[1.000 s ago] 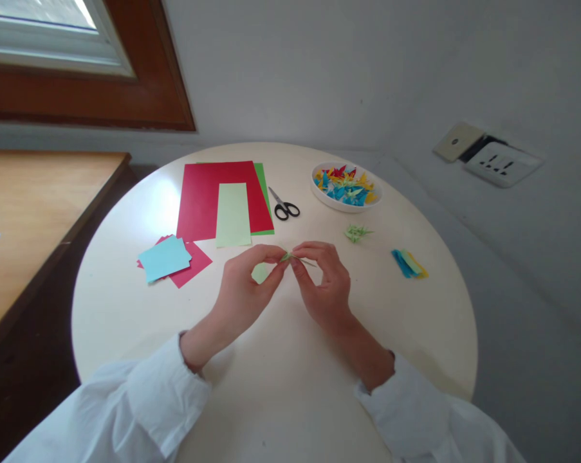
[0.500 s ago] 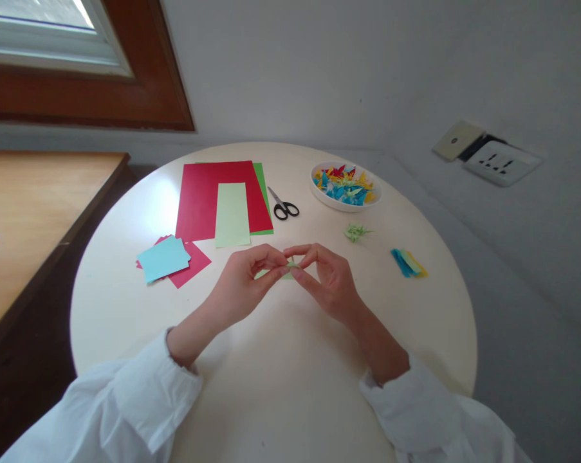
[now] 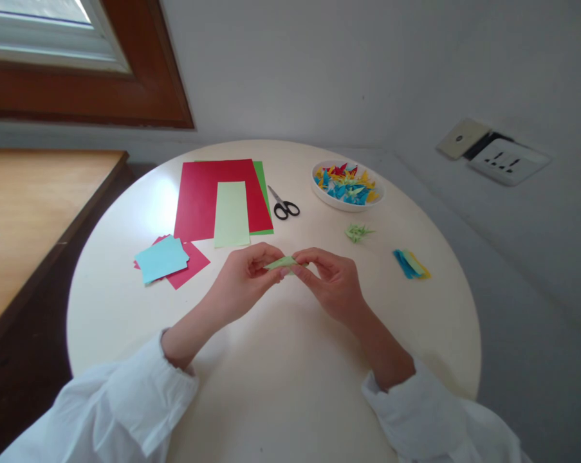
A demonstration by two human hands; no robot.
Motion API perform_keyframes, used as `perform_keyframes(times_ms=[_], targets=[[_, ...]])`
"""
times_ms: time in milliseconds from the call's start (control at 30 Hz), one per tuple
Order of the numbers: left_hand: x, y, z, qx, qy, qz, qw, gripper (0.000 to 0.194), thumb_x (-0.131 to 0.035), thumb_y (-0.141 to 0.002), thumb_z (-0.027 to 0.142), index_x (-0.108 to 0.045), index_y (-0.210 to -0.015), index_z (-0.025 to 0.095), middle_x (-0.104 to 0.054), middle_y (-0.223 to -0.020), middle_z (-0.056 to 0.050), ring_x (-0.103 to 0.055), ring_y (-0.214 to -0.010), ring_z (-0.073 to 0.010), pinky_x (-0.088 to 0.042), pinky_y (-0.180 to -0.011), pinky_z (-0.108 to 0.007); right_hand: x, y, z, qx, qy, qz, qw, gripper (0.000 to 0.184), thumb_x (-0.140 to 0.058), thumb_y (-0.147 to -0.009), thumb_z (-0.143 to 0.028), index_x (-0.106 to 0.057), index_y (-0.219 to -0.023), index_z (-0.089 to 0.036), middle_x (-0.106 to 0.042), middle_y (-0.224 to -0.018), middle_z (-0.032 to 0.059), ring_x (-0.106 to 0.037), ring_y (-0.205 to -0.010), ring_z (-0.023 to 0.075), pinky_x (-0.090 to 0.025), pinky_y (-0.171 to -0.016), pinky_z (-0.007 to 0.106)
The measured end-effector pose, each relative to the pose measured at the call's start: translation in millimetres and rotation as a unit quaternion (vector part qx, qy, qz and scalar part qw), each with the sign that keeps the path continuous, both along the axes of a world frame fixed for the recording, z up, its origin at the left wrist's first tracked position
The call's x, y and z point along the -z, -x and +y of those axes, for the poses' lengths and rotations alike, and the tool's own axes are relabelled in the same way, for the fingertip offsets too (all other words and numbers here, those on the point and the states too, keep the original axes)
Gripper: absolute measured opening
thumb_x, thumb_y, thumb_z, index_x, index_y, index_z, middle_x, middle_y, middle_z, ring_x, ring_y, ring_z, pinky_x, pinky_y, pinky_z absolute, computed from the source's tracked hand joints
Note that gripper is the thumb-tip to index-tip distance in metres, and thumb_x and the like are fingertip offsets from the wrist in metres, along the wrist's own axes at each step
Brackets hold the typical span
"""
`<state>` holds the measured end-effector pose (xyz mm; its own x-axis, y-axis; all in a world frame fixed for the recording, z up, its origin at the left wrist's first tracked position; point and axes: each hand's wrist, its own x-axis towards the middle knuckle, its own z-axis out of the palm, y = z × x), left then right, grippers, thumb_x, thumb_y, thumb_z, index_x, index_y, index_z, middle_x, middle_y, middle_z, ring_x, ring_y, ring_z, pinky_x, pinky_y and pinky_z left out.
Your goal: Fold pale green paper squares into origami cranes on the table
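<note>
Between my two hands, above the middle of the table, is a small piece of folded pale green paper (image 3: 281, 262). My left hand (image 3: 249, 273) pinches it from the left with thumb and forefinger. My right hand (image 3: 331, 276) grips its right end the same way, and the fingertips of both hands nearly meet. Just beyond my left hand a pale green paper strip (image 3: 231, 215) lies on a large red sheet (image 3: 198, 199). Past my right hand rests a small heap of pale green folded paper pieces (image 3: 358, 233).
Black-handled scissors (image 3: 285, 208) lie beside the sheets. A white dish (image 3: 347, 204) of colourful folded paper cranes stands at the back right. Light blue paper squares (image 3: 162, 260) overlap red ones at left. Blue and yellow papers (image 3: 410, 264) lie near the right edge of the round table (image 3: 280, 386).
The green paper has turned in my fingers, and more of its long folded side now shows. My right hand has shifted slightly right and lower.
</note>
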<state>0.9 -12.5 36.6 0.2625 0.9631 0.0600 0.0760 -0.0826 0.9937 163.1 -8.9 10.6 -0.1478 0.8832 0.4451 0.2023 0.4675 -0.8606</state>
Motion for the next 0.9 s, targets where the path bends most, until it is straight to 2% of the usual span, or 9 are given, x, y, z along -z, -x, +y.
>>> perform_keyframes(times_ms=[333, 667, 900], targets=[[0.8, -0.9, 0.4, -0.026, -0.008, 0.039, 0.999, 0.016, -0.065, -0.071, 0.032, -0.060, -0.072, 0.017, -0.058, -0.061, 0.000, -0.054, -0.057, -0.0124, -0.042, -0.052, -0.025, 0.1, 2.3, -0.8, -0.003, 0.011, -0.014, 1.000, 0.007, -0.062, -0.078, -0.025, -0.065, -0.076, -0.018, -0.069, -0.072, 0.0022, -0.064, -0.065, 0.0137, -0.052, -0.062, 0.026], [-0.8, -0.3, 0.6, -0.033, -0.003, 0.033, 0.999, 0.018, -0.063, -0.073, 0.032, -0.055, -0.069, 0.016, -0.056, -0.063, 0.002, -0.050, -0.060, -0.0103, -0.039, -0.055, -0.023, -2.8, 4.9, -1.9, -0.016, 0.066, 0.033, 0.997, 0.009, -0.066, -0.073, -0.025, -0.064, -0.076, -0.017, -0.069, -0.074, 0.0030, -0.064, -0.069, 0.0134, -0.053, -0.066, 0.025], [-4.6, 0.1, 0.4, 0.010, 0.021, 0.043, 0.999, 0.017, -0.060, -0.076, 0.031, -0.061, -0.071, 0.014, -0.062, -0.069, -0.002, -0.055, -0.068, -0.0130, -0.041, -0.060, -0.024, -5.5, 5.6, -3.9, -0.047, 0.102, 0.045, 0.993, 0.006, -0.066, -0.073, -0.023, -0.064, -0.073, -0.017, -0.067, -0.066, 0.0011, -0.063, -0.063, 0.0123, -0.052, -0.065, 0.025]])
